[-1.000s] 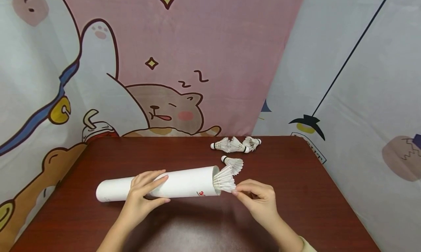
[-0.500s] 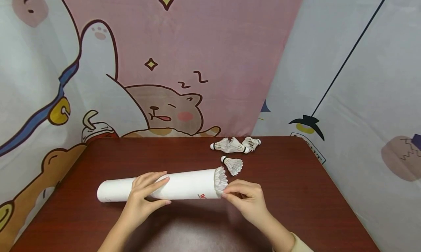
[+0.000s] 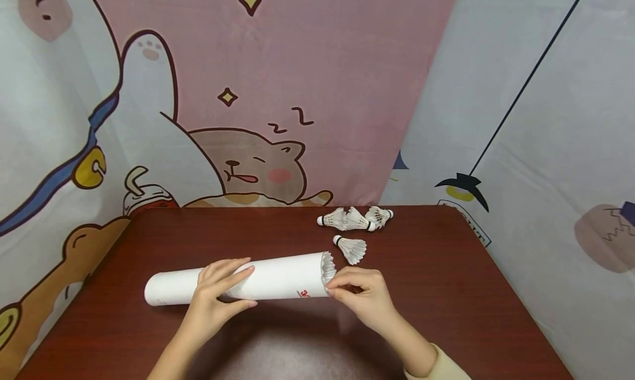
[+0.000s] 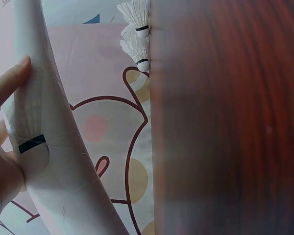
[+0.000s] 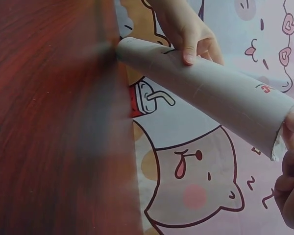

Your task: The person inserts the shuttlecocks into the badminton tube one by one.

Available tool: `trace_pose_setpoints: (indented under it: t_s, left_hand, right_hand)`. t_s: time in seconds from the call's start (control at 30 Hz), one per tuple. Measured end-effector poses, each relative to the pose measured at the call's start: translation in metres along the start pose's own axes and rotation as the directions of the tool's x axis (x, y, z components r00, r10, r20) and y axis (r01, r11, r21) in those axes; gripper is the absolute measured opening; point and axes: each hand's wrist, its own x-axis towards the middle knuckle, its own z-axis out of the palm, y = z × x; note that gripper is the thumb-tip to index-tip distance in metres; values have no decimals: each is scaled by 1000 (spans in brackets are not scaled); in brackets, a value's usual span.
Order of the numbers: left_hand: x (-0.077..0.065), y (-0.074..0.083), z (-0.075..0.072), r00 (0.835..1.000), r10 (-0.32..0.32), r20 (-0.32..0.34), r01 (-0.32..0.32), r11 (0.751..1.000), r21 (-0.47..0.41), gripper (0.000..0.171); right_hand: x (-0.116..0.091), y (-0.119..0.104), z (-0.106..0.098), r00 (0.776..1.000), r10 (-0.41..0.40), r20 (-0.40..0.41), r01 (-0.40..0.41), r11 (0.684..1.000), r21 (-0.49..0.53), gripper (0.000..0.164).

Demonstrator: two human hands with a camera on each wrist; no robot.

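Note:
A long white shuttlecock tube (image 3: 283,277) lies slightly tilted above the dark table, its mouth toward the right. My left hand (image 3: 210,297) grips it around the middle, fingers over the top and thumb on the near side. In the tube's mouth sits a feather shuttlecock (image 3: 328,266), with only the edge of its skirt showing and its cork hidden inside. The right hand (image 3: 366,296) pinches that skirt's lower edge between thumb and forefinger. In the right wrist view, the fingertips touch the feathers at the tube's rim (image 5: 280,132).
A loose shuttlecock (image 3: 353,250) lies just behind the tube's mouth. Farther back, near the table's (image 3: 436,292) far edge, three more shuttlecocks (image 3: 357,220) lie in a row. A cartoon-printed cloth (image 3: 347,93) hangs behind and beside the table.
The right hand has moved left, and the shuttlecock has slid into the tube until only its feather edge shows. The left hand and tube have barely moved.

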Motion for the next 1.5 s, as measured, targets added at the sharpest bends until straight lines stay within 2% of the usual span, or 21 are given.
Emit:
trace_pose_setpoints:
  t_s: [0.13,0.27,0.43,0.5,0.77,0.97,1.03,1.2,1.3,1.5]
  left_hand:
    - [0,0,-1,1000,-8,0,8,1000,5,71]
    - [0,-2,-1,1000,-2,-10,2,1000,7,71]
    - [-1,-4,0,999,27,-27,-27,1000,7,70]
    - [-1,-5,1,999,38,-29,-38,999,5,68]
    - [0,-4,3,999,44,-25,-44,999,2,68]
    - [1,-1,0,1000,9,-9,-9,1000,6,69]
    - [2,0,-2,1000,-10,-2,10,1000,7,70]
    - [2,1,-3,999,-37,10,37,999,10,71]
    - [1,1,-3,999,-39,5,39,999,12,71]
    - [1,0,-3,1000,-31,0,31,1000,3,72]
  right_hand:
    - [3,2,-1,997,70,31,-70,997,17,17]
    - [2,10,-1,990,128,59,-129,991,21,17]
    - [-3,27,-3,966,238,100,-241,970,19,19]
    - [-4,29,-3,959,257,115,-261,965,22,19]
    - [-6,32,-3,959,261,113,-270,961,67,18]
    - [-9,35,-9,962,248,117,-260,961,93,12]
    - [-9,36,-12,964,243,105,-252,964,84,13]
    - [-10,38,-23,957,289,20,-289,957,9,18]
    - [-8,39,-30,957,291,-20,-291,956,-29,17]
    - [0,38,-42,953,281,-111,-286,957,-37,12]
